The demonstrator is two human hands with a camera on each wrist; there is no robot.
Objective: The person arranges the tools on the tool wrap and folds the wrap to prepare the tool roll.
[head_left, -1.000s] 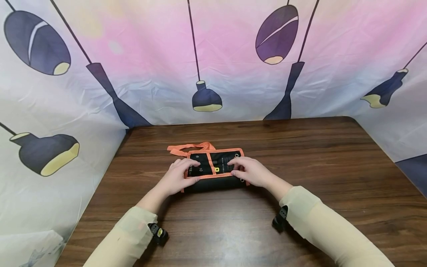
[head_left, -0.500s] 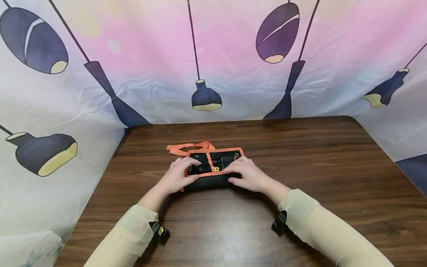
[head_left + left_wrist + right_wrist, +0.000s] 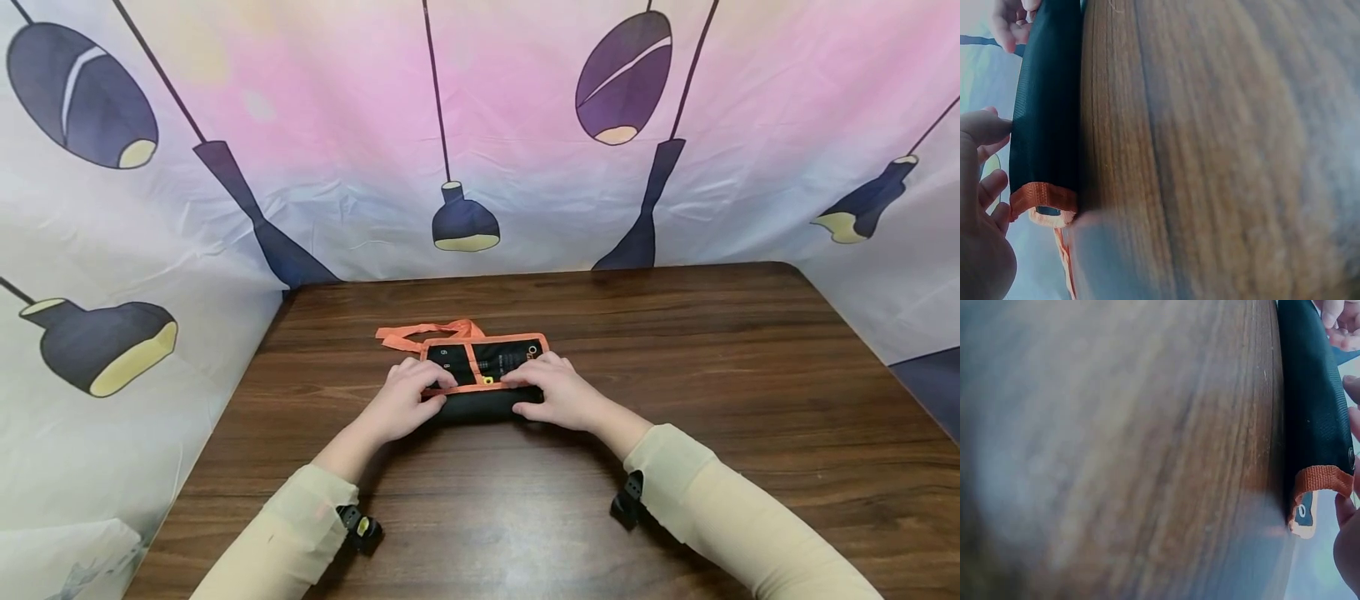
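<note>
A black fabric tool roll [image 3: 480,407] with orange trim lies on the table, its near side rolled into a thick tube. The flat far part shows printed numbers and a small yellow mark [image 3: 488,380]. My left hand [image 3: 405,402] grips the tube's left end, fingers bent over the top and thumb on the near side. Towards the right end, my right hand [image 3: 558,393] holds it the same way. In the left wrist view the tube [image 3: 1047,106] ends in an orange-bound opening. The right wrist view shows the tube's other end [image 3: 1316,394] with a metal eyelet [image 3: 1302,511].
Orange tie straps [image 3: 427,329] lie loose beyond the roll's far left corner. Brown wood-grain table [image 3: 675,333] surrounds the roll. A patterned cloth [image 3: 360,200] hangs behind the table's far edge. Each sleeve carries a small black wrist camera [image 3: 363,529].
My right hand has slid left along the roll. My left fingers have drawn back to the tube. The tube's near edge has moved slightly away from me, and the printed 10 is now hidden.
</note>
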